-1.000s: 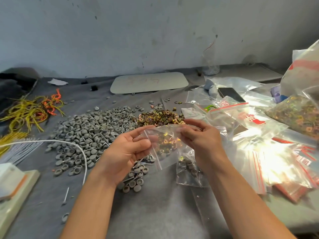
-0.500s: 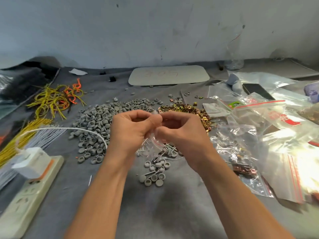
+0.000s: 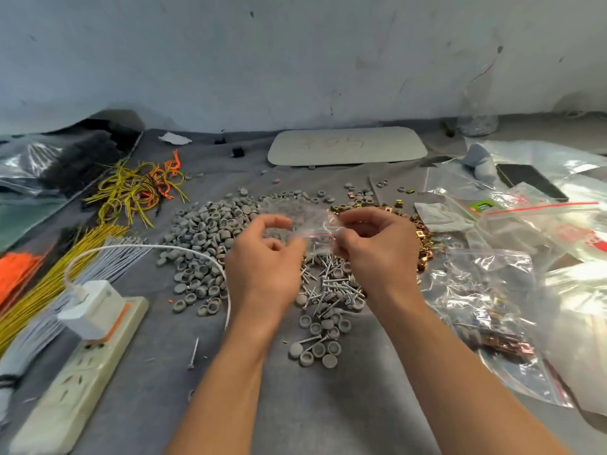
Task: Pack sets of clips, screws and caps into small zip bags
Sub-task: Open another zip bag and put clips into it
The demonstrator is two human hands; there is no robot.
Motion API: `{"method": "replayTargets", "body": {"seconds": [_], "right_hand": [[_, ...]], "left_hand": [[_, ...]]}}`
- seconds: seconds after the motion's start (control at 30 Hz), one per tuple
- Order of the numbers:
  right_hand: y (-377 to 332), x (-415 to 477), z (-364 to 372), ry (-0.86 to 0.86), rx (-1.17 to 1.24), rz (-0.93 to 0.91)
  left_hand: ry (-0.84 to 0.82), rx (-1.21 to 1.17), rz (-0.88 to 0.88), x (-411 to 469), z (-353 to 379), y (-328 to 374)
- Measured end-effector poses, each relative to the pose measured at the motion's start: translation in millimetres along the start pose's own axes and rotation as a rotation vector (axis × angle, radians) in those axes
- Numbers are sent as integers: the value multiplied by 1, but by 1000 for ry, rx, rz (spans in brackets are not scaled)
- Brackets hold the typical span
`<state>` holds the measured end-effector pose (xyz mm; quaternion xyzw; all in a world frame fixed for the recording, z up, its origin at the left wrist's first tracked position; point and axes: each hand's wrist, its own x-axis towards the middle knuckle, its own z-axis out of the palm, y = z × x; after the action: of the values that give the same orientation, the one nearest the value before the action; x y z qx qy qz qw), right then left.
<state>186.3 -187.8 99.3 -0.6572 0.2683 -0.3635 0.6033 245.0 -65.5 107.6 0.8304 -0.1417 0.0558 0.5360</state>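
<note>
Grey worktop spreads below. Between my hands hangs a small zip bag: my right hand pinches its mouth, my left hand curls at the other edge, grip unclear. Opening it seems the step; next, the mouth needs spreading for the screws beneath my hands.

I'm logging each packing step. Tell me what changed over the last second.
The right hand and left hand, a second ago spread on the flattened small zip bag, closed together over it, then drew slightly apart. The right now pinches it by its red strip; whether the left grips it is unclear. The piles of caps, screws and clips lie as before.
</note>
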Motion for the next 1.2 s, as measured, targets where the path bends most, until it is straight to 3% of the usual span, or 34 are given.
{"method": "replayTargets", "body": {"seconds": [0.07,0.13,0.27,0.33,0.43,0.57,0.67,0.77,0.83,0.9,1.1,1.2], "right_hand": [[4,-5,6,-22,-151,-84],[3,-8,12,-45,-262,-152],[7,4,5,-139,-169,29],[8,9,-2,-171,-114,102],[5,11,-1,-299,-68,134],[6,3,2,-497,-97,176],[8,2,-1,-404,-200,147],[12,14,-16,-129,-673,-37],[15,17,-25,-216,-1061,-72],[18,17,-29,-321,-1230,-55],[19,27,-40,-412,-1218,-17],[21,26,-40,-380,-1216,-45]], "left_hand": [[218,126,158,-3,-2,0],[312,169,299,-10,1,5],[14,177,411,-3,-13,-2],[-165,395,520,3,-23,-11],[-283,636,641,0,-18,-18],[-202,554,596,-2,-11,-28],[-98,487,536,2,-11,-36],[-103,452,490,-2,-10,-39],[-134,460,498,-4,-9,-40],[-196,474,494,-5,-7,-38],[-242,460,441,-9,-5,-38],[-235,503,429,-9,-1,-40]]}}
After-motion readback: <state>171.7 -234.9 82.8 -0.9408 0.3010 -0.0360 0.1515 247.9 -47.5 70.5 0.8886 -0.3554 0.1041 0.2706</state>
